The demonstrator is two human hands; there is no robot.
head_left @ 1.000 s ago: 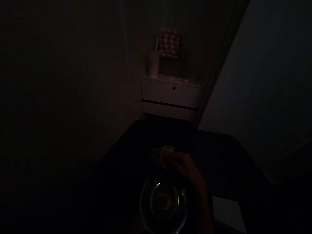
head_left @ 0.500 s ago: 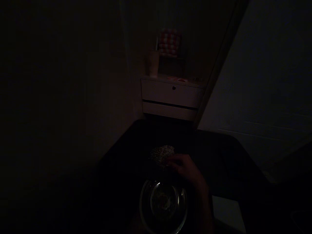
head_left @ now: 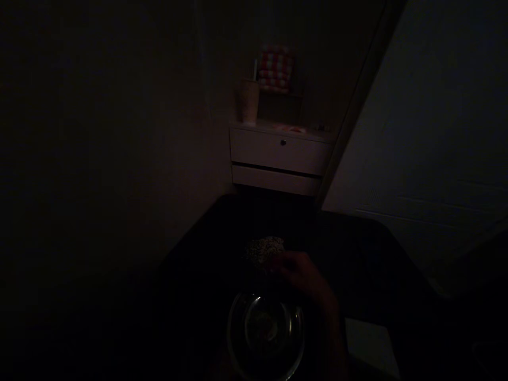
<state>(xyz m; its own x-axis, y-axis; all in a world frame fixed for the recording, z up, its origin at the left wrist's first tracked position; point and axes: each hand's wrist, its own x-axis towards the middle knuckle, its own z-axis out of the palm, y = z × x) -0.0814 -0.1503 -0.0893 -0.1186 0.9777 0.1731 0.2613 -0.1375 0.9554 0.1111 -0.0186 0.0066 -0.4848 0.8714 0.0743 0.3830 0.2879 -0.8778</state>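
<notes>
Head view, very dark: right hand (head_left: 301,272) over a dark table (head_left: 357,254), fingers closed on a speckled lump (head_left: 264,248) just beyond a glass bowl (head_left: 265,330). Left hand out of sight. Rear: drawer unit (head_left: 280,159) bearing a cup (head_left: 248,100) and checked cloth (head_left: 277,69).

Directly below the right hand (head_left: 304,275), the bowl (head_left: 265,333) reads as clear glass, smooth and glossy, with bright glints on its rim. At the fingertips, the speckled lump (head_left: 264,250) looks rough and matt. Well beyond the hand, the drawer unit (head_left: 278,159) appears smooth, pale, matt; the checked cloth (head_left: 277,70) above it looks soft.
</notes>
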